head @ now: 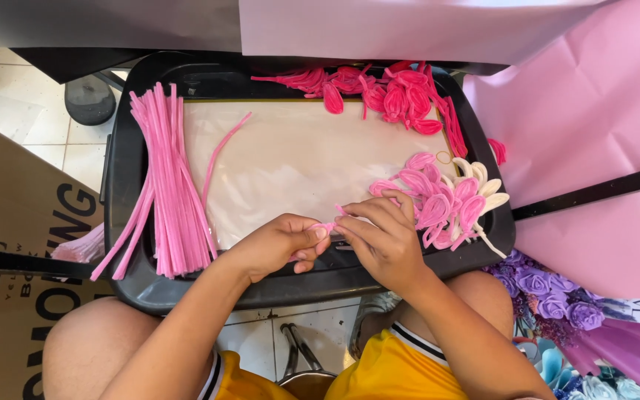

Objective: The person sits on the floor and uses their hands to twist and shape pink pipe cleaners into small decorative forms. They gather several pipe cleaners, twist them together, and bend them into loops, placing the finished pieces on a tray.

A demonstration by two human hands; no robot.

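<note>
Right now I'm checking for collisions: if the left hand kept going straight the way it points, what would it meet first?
The left hand points right, so it would first meet the right hand, whose fingertips already nearly touch it at the small pink wire piece.

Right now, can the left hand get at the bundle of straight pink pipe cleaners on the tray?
Probably yes. The left hand sits just right of the straight pink pipe cleaners, nothing between them, though its fingers pinch a small pink piece with the right hand.

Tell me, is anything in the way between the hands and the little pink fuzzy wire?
No. Both the left hand and the right hand already pinch the pink fuzzy wire between their fingertips, above the black tray.
</note>
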